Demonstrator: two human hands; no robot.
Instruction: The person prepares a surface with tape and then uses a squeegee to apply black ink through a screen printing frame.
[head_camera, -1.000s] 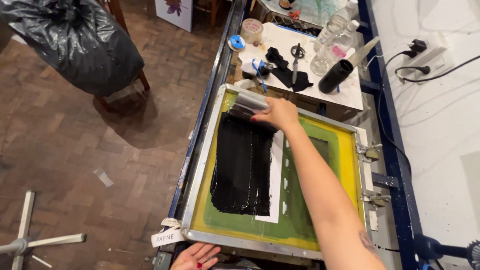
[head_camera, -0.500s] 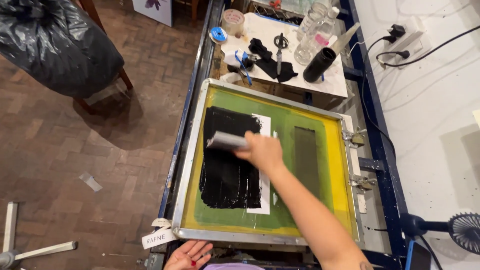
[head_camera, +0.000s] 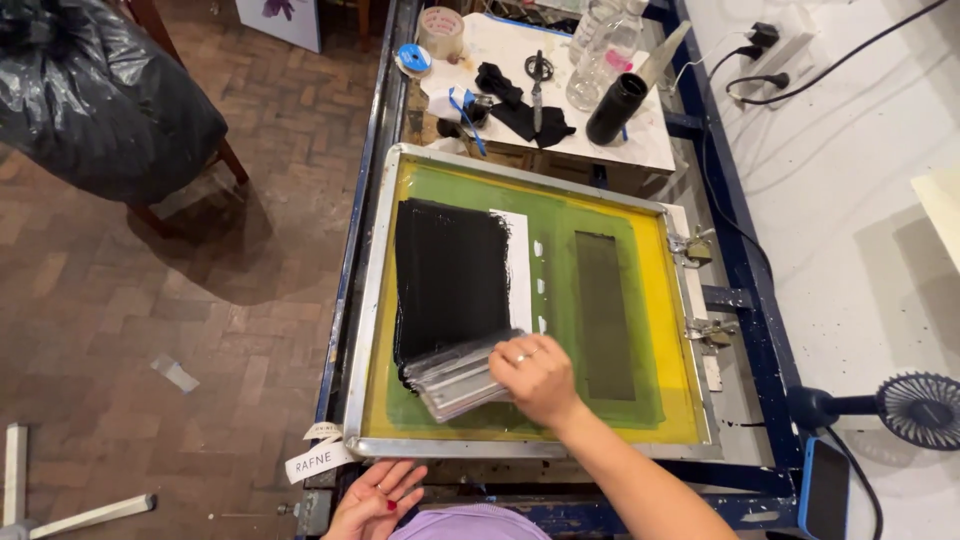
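Near the front edge of the screen-printing frame (head_camera: 372, 300), the right hand (head_camera: 536, 378) is closed around the handle of a squeegee (head_camera: 458, 378), its fingers wrapped over the top so the blade lies flat across the mesh and presses evenly. That squeegee sits at the near end of a broad band of black ink (head_camera: 450, 280) on the left half of the frame, tilted a little off square. Beside the ink, toward the middle of the frame, a white strip (head_camera: 518, 270) shows through the mesh, and further right a dark rectangular stencil opening (head_camera: 604, 315) lies untouched by ink. On the frame's right side two metal hinge clamps (head_camera: 698, 290) pin it to the table, which keeps it from shifting under pressure. Just below the frame's near left corner the left hand (head_camera: 375, 500) rests open and flat, fingers spread, holding nothing, as though bracing. Beyond the frame's far edge a white board (head_camera: 640, 140) carries a black cylinder (head_camera: 615, 108), scissors (head_camera: 537, 75) and a roll of tape (head_camera: 440, 30), kept out of the ink's way
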